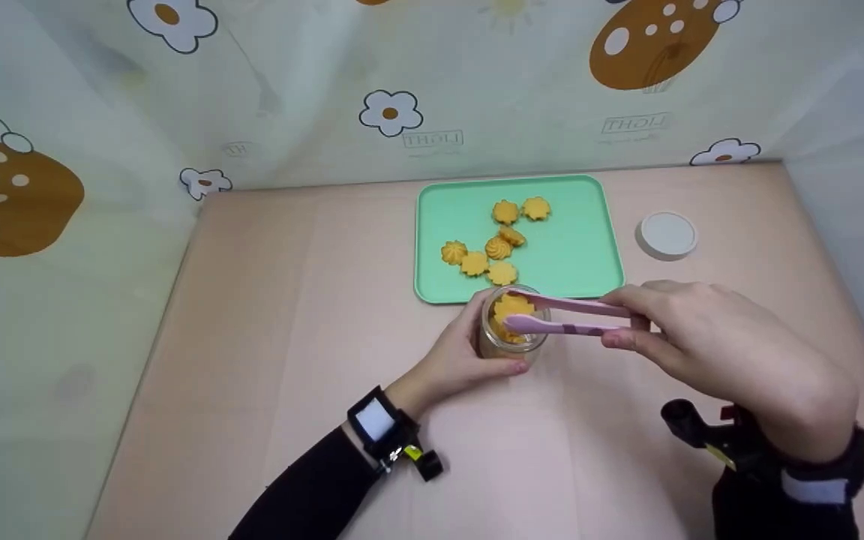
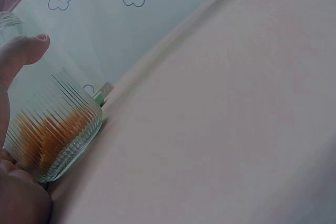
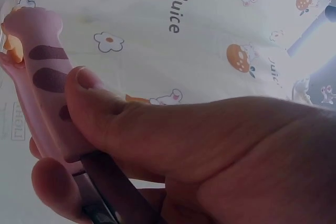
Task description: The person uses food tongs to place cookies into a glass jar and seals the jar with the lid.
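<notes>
My left hand (image 1: 458,349) grips a clear ribbed glass jar (image 2: 63,114) that stands on the table, its thumb along the near side. Orange-yellow cookies show through the jar's lower wall. In my right hand (image 1: 724,345) is a pair of pink tongs (image 1: 574,328), pinched between thumb and fingers. The tips of the tongs are at the jar's mouth, on either side of a yellow flower-shaped cookie (image 1: 513,306). In the right wrist view the tongs (image 3: 50,87) show darker stripes, and a bit of cookie appears between their tips.
Behind the jar lies a green tray (image 1: 574,255) with several flower-shaped cookies (image 1: 474,263) on it. A round white lid (image 1: 667,235) sits right of the tray. A patterned curtain (image 1: 289,90) hangs along the table's back edge.
</notes>
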`<state>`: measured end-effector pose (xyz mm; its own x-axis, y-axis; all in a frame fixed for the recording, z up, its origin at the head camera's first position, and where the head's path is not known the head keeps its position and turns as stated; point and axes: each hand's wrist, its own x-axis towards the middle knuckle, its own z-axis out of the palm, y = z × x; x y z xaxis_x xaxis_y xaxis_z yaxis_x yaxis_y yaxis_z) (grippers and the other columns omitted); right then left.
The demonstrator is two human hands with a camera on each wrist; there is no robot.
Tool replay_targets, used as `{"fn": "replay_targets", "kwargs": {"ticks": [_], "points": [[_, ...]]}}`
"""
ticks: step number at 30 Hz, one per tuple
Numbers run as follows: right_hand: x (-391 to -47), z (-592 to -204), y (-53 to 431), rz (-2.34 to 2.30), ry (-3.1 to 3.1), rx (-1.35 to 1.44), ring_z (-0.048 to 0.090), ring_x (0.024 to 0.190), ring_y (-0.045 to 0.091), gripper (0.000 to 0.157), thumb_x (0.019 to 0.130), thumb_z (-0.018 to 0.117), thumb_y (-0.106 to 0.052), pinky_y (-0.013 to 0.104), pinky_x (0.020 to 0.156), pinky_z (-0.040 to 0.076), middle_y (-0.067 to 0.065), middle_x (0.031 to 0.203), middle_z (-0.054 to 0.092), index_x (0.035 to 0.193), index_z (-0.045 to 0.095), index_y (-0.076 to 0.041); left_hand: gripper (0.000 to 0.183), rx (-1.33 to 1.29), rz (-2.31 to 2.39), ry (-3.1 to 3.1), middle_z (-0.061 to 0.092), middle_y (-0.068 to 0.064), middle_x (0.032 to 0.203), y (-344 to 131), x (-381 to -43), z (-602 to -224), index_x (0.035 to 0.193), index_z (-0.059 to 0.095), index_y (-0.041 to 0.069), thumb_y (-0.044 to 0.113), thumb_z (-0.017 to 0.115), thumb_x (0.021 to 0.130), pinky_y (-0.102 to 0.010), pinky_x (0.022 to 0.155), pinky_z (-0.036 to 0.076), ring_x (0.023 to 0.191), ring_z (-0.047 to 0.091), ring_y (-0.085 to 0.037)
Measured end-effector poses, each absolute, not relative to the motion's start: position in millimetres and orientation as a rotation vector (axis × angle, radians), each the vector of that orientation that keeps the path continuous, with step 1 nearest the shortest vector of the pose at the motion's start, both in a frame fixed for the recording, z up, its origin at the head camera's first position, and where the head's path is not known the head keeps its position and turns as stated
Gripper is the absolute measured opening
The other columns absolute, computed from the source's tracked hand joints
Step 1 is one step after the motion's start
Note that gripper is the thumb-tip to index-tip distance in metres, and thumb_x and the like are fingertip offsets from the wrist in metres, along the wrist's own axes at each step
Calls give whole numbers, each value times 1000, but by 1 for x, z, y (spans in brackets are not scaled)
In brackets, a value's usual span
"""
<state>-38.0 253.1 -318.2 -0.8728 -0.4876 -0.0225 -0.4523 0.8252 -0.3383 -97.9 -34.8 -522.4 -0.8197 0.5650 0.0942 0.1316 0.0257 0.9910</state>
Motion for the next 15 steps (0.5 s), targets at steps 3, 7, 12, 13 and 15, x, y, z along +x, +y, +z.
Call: {"fn": "replay_targets", "kwargs": {"ticks": [3,7,12,13,15], "points": [[-39,-319,251,-487,2883,-717,59,76,9,24,104,77,-34,40,70,54,-12,91,67,121,76,-17,100,713,1853,1988,57,5,154,-35,-98,-522,164,40,34,21,97,83,-42,122,45,139,56,-17],[-41,-320,247,-461,2867,-667,58,76,12,26,104,77,-35,41,70,53,-10,89,67,121,76,-15,99,711,1848,2000,57,6,154,-35,-97,-521,163,41,33,21,97,83,-42,122,44,138,57,-17],[-43,-322,241,-437,2861,-647,59,78,14,28,104,78,-34,43,72,53,-8,91,68,123,76,-14,99,698,1851,2012,58,6,152,-35,-97,-521,162,42,33,21,98,81,-42,124,42,137,57,-17],[-43,-322,241,-438,2858,-646,60,78,15,28,104,78,-34,43,72,54,-8,92,69,123,77,-14,99,695,1852,2012,59,6,152,-35,-97,-521,162,42,33,21,98,81,-42,124,42,137,57,-17],[-43,-322,239,-438,2850,-637,61,79,15,29,104,77,-34,44,73,55,-7,94,70,124,77,-14,100,691,1856,2005,59,5,152,-35,-97,-521,163,42,34,20,98,81,-42,125,41,138,57,-17]]}}
